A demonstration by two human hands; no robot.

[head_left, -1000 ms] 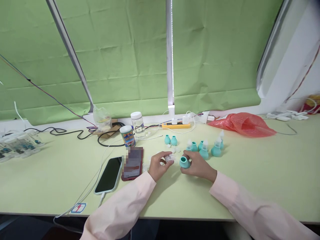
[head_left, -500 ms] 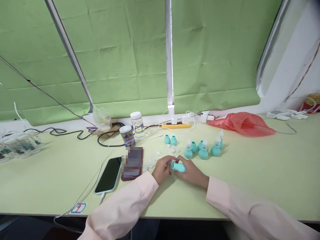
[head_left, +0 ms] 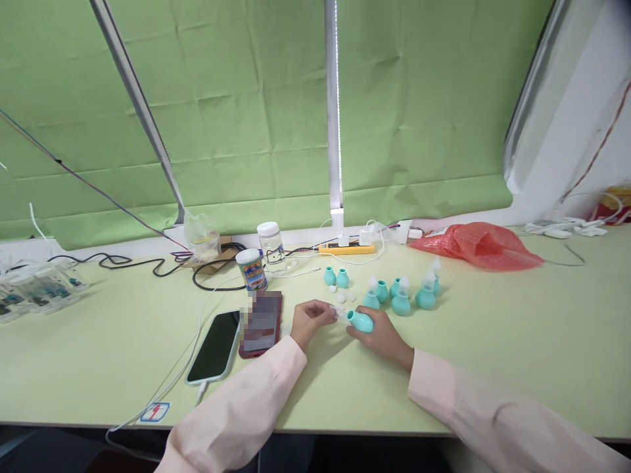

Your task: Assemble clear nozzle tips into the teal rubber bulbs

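My right hand (head_left: pixel 387 336) is wrapped round a teal squeeze bulb (head_left: pixel 362 322), which lies tilted with its open neck toward the left. Between the fingertips of my left hand (head_left: pixel 309 320) is a clear plastic tip (head_left: pixel 341 314), just left of the bulb's mouth. The two parts look close together but apart. Beyond my right hand stand several teal bulbs, some fitted with clear tips, such as this tipped bulb (head_left: pixel 401 301). Two open bulbs (head_left: pixel 342 278) stand farther back. Small white round pieces (head_left: pixel 341 297) lie in front of those.
A phone (head_left: pixel 215 347) with a charging cable and a dark red phone (head_left: pixel 263 325) lie left of my left hand. Behind them stand a printed can (head_left: pixel 252 269) and a clear jar (head_left: pixel 271 246). A yellow power strip (head_left: pixel 346 249) and a red plastic bag (head_left: pixel 476 246) lie at the back.
My hands have moved apart a little, the left one to the left and the right one slightly right. The clear tip now shows between them, and the bulb has shifted right.
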